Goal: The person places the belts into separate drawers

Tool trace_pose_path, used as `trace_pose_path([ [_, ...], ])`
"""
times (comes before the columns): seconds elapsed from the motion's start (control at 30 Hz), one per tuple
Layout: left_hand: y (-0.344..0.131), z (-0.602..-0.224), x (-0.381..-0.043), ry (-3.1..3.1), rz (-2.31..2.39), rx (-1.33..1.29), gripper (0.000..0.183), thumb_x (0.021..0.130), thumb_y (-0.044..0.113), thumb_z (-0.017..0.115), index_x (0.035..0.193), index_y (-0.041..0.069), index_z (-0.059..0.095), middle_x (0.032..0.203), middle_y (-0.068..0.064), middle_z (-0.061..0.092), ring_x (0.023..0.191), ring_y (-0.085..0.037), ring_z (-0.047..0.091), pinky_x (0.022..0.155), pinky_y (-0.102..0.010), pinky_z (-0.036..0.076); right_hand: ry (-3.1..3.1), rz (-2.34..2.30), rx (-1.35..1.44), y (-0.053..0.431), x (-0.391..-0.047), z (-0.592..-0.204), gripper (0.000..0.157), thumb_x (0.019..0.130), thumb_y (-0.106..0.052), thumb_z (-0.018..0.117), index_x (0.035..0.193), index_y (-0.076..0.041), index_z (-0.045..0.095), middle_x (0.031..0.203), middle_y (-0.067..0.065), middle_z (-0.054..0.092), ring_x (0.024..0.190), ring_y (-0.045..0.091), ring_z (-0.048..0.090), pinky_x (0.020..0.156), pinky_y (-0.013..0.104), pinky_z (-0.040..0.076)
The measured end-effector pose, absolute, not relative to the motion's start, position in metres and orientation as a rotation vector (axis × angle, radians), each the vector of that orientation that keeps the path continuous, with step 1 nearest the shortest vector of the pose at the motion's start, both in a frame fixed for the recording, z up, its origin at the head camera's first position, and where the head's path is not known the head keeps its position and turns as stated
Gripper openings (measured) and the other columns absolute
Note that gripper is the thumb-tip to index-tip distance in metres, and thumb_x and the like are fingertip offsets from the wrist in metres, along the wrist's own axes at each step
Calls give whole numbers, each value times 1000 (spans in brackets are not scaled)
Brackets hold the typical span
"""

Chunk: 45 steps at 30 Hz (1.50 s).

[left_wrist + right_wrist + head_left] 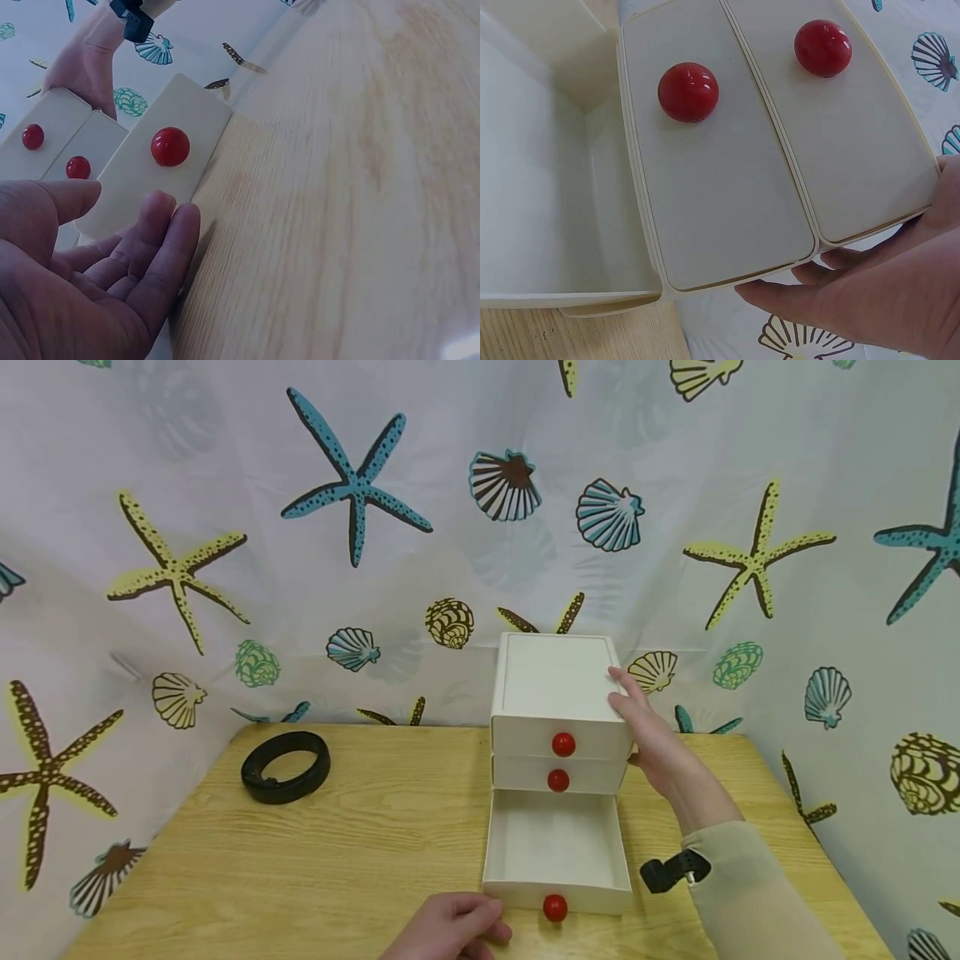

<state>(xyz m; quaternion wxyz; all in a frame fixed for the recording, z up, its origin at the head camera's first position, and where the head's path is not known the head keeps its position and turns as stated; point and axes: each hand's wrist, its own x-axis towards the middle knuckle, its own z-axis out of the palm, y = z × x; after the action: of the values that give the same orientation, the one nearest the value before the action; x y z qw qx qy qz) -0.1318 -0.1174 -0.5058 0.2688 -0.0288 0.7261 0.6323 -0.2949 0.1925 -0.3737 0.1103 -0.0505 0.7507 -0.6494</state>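
A small white drawer cabinet [558, 677] with red round knobs stands towards the back of the table. Its bottom drawer [555, 839] is pulled out, showing a white inside, while the upper two drawers are closed. My right hand [660, 752] rests against the cabinet's right side, with fingertips over the top edge; in the right wrist view its fingers [787, 300] lie along that side. Just left of the drawer's front corner is my left hand [450, 931], palm turned towards the drawer and fingers loosely bent. The drawer's red knob [170, 146] sits beyond those fingertips, untouched.
A black ring-shaped object [287, 767] lies on the wooden table [360, 852] at the back left. Behind and at both sides hangs a white curtain [420, 435] with starfish and shells. A black wrist device [675, 870] is on the right forearm.
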Motion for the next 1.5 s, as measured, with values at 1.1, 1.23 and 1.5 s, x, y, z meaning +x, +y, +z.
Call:
trace_pose_path([
  [1.1,-196,-472,-167,2284,1795,-293,48,115,27,63,148,-8,61,120,-14,76,94,-28,71,85,-45,64,2227,-1910,-165,194,-294,-374,66,118,-47,38,176,-44,7,184,5,-11,166,45,-1,121,84,14],
  [1.23,-204,-469,-174,2348,1770,-305,49,113,28,68,149,-5,61,123,-13,77,98,-28,71,87,-45,63,2222,-1914,-162,193,-294,-373,66,118,-47,38,176,-44,7,184,6,-11,166,45,-1,121,84,14],
  [1.5,-220,-462,-185,2678,1494,-162,67,109,49,69,153,-1,60,122,-8,79,113,-30,73,96,-52,60,2223,-1908,-145,193,-294,-373,66,118,-49,39,176,-45,8,184,5,-11,166,45,-1,121,84,14],
])
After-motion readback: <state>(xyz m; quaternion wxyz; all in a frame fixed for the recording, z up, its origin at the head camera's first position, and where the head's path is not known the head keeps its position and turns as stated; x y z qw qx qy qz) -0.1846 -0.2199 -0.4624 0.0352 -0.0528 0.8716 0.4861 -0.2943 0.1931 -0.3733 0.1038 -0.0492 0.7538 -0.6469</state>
